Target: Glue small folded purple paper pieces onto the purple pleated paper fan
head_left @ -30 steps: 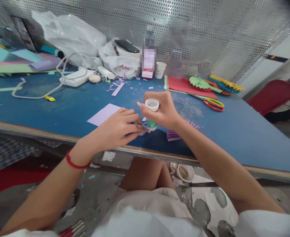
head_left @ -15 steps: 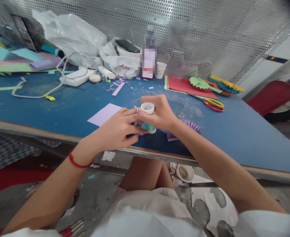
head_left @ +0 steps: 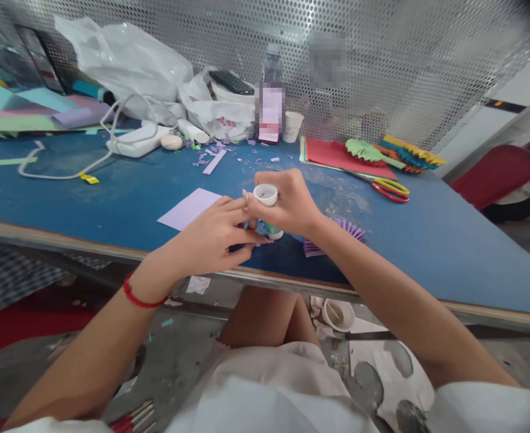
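My right hand (head_left: 287, 201) is closed around a glue stick (head_left: 274, 230), which is white with a green label. It is held nearly upright, its round white end facing up and its lower end down by the blue table. My left hand (head_left: 222, 237) lies just left of it, fingers curled over a small bit of purple paper (head_left: 258, 244) that is mostly hidden. The fingertips of both hands nearly meet. Under my right forearm sits a pleated purple paper fan (head_left: 350, 230). A flat lilac sheet (head_left: 187, 208) lies beyond my left hand.
Scissors (head_left: 390, 189) with red and yellow handles lie right, beside red paper (head_left: 323, 155) and a green pleated piece (head_left: 364, 150). Behind stand a phone (head_left: 271, 114), a paper cup (head_left: 293, 127) and plastic bags (head_left: 129, 66). A white cable (head_left: 66, 175) and purple scraps (head_left: 215, 162) lie left.
The glue stick and my right hand have shifted very slightly left and away from me. My left hand stays in about the same place.
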Motion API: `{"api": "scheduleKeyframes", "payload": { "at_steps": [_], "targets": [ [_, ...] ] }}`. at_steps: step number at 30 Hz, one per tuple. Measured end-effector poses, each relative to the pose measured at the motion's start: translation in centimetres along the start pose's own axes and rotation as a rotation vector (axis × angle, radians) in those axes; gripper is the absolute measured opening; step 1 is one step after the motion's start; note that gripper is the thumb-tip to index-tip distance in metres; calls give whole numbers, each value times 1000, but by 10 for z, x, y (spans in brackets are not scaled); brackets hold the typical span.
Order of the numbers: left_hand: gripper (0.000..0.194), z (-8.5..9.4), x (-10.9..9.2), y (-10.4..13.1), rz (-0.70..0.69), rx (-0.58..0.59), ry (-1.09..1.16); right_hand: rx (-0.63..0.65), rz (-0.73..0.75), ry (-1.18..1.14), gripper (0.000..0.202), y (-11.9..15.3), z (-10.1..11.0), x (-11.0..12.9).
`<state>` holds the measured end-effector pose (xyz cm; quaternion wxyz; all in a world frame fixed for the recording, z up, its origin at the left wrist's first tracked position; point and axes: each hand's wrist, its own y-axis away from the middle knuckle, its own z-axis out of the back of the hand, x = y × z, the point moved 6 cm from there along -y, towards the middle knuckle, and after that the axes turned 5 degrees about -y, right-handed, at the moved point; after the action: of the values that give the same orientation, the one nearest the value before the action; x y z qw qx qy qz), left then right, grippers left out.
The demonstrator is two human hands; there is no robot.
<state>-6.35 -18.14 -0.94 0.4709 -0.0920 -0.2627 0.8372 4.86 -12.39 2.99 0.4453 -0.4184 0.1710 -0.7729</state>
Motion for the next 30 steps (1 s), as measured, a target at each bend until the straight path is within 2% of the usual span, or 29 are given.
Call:
{"api": "scheduleKeyframes", "payload": {
  "at_steps": [7,11,16,20,26,30],
  "targets": [
    [29,2,-2,-3,-6,1,5,62,-1,-78,38,0,1,4],
    [24,5,-5,-8,-14,7,-31,-67,-18,-83,42,-1,17,3],
    [14,13,-9,-18,-1,-66,-112,-225,-89,-3,41,-1,41,-6],
    [16,8,-13,-25,-41,1,-212,-334,-86,21,39,-1,53,-11],
    [33,6,-20,-31,-106,16,-310,-383,-80,61,41,-1,58,-17],
    [32,11,-18,-33,-82,-9,-260,-432,-68,78,42,1,62,-18]
  ]
}}
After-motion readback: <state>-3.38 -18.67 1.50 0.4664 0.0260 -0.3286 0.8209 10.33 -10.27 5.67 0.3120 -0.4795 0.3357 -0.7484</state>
